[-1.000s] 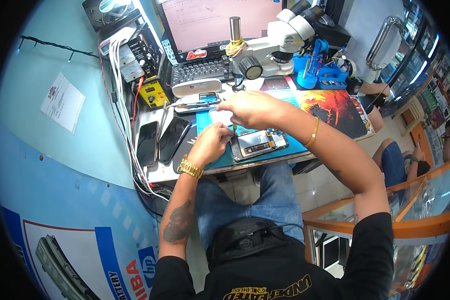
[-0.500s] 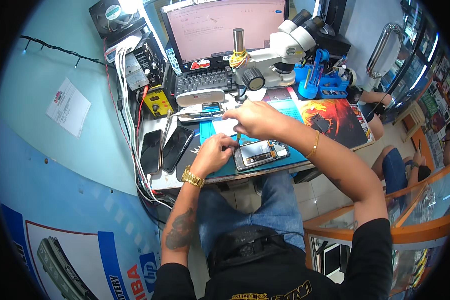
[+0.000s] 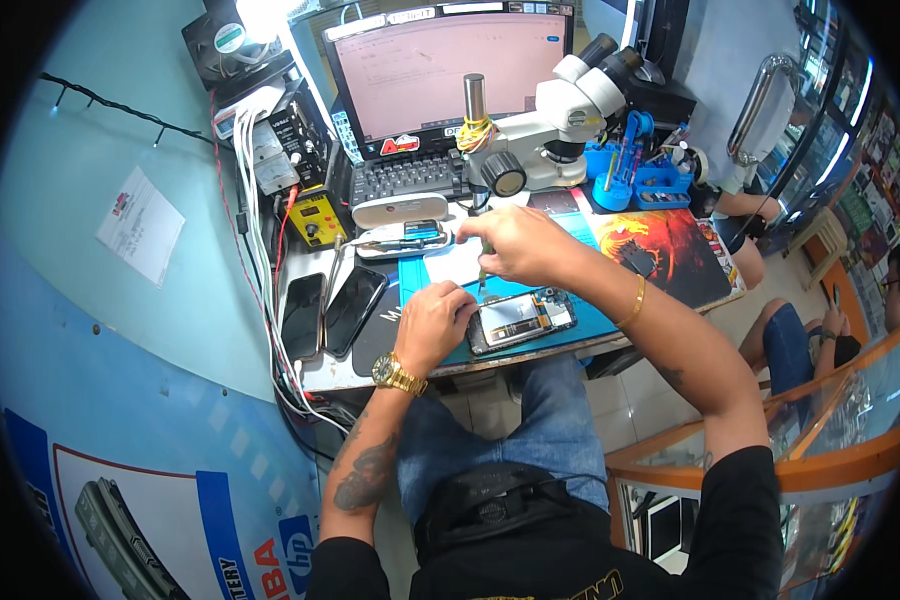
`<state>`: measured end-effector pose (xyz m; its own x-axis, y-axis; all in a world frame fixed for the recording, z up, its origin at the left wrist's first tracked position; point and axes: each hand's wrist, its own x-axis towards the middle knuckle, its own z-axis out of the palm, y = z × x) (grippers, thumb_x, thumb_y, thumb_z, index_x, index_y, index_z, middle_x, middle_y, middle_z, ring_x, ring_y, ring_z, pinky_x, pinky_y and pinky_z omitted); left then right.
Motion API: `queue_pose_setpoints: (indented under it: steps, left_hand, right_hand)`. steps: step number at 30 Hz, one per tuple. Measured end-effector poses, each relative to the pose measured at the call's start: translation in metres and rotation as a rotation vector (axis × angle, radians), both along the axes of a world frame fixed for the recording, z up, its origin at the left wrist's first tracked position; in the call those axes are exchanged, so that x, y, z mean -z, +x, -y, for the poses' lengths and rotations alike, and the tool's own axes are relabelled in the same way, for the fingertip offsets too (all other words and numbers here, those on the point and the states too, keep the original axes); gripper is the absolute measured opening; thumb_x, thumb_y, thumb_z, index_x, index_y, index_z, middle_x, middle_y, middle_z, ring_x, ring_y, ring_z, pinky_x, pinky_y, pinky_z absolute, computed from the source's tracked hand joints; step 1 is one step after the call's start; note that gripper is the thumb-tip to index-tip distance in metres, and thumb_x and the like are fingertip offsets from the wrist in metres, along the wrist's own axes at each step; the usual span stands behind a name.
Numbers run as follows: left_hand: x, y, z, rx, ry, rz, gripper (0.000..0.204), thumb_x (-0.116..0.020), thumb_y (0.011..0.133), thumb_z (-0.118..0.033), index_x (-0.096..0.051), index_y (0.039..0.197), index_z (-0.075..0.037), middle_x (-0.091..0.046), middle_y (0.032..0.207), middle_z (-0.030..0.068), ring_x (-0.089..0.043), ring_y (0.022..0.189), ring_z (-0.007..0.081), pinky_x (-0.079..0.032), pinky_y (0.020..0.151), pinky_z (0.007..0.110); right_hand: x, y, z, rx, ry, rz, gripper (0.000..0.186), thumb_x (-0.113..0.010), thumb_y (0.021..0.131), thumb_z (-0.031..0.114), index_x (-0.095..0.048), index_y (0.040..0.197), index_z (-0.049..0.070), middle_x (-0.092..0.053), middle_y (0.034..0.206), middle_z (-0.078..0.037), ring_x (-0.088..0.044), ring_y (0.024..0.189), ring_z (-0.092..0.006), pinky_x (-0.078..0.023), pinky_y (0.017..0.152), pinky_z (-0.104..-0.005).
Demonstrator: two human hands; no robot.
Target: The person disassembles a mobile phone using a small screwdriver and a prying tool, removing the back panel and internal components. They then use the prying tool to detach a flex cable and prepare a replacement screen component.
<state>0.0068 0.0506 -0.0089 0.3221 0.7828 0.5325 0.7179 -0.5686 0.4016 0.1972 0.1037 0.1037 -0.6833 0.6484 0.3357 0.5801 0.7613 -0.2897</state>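
An opened phone [image 3: 522, 322] lies on the mat at the desk's front edge, its inner parts exposed. My right hand [image 3: 520, 245] grips a slim screwdriver [image 3: 483, 272] from above, the shaft pointing down by the phone's upper left corner. Whether its tip touches the phone I cannot tell. My left hand [image 3: 434, 325] is at the phone's left side, fingers closed together close to the screwdriver; anything between the fingertips is hidden. Just behind the hands a white sheet [image 3: 450, 266] lies on the mat.
Two dark phones [image 3: 355, 303] lie left of the mat, beside hanging cables. A microscope [image 3: 580, 95] stands behind my right hand, in front of a laptop [image 3: 450, 75]. Rightward are a blue tool holder [image 3: 660, 185] and a small dark part [image 3: 637, 260]. Other people sit farther right.
My right hand has shifted slightly right and down with the screwdriver. The left hand has moved a little down and its wrist has turned. The whole view has shifted slightly.
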Motion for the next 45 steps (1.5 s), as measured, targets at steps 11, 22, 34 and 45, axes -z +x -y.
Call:
queue_pose_setpoints:
  steps: [11,22,34,45]
  left_hand:
    - [0.000,-0.011,0.001,0.148,-0.535,0.696,0.022,-0.058,0.100,-0.012,-0.069,0.110,0.004,-0.074,0.099,0.0127,-0.070,0.086,0.0170,-0.055,0.080,0.030]
    - [0.002,-0.016,0.011,0.098,-0.404,0.378,0.030,-0.046,0.093,0.006,-0.068,0.113,0.004,-0.072,0.103,0.0165,-0.071,0.095,0.0248,-0.053,0.088,0.033]
    - [-0.001,-0.016,0.013,0.107,-0.417,0.356,0.028,-0.050,0.094,0.002,-0.067,0.116,0.003,-0.073,0.106,0.0155,-0.070,0.098,0.0231,-0.053,0.090,0.033]
    - [-0.020,-0.019,-0.002,0.237,-0.475,0.541,0.021,-0.066,0.095,-0.018,-0.072,0.106,-0.001,-0.075,0.093,0.0126,-0.069,0.088,0.0187,-0.052,0.082,0.032]
  right_hand:
    - [0.011,-0.010,0.006,0.022,-0.105,-0.030,0.032,-0.065,0.078,0.012,-0.069,0.109,0.005,-0.071,0.088,-0.019,-0.069,0.082,-0.0353,-0.054,0.077,-0.0452]
    - [0.019,-0.016,0.005,0.046,-0.127,-0.023,0.034,-0.066,0.076,0.012,-0.071,0.109,0.006,-0.072,0.094,-0.020,-0.069,0.092,-0.0373,-0.054,0.082,-0.0472]
    - [0.019,-0.017,0.009,0.034,-0.055,0.013,0.023,-0.067,0.077,0.015,-0.071,0.100,0.009,-0.072,0.087,-0.017,-0.070,0.086,-0.0367,-0.054,0.076,-0.0488]
    - [0.006,-0.025,0.002,-0.315,0.001,0.089,0.046,-0.065,0.091,0.028,-0.058,0.136,0.019,-0.071,0.103,-0.017,-0.069,0.097,-0.0352,-0.054,0.083,-0.0456]
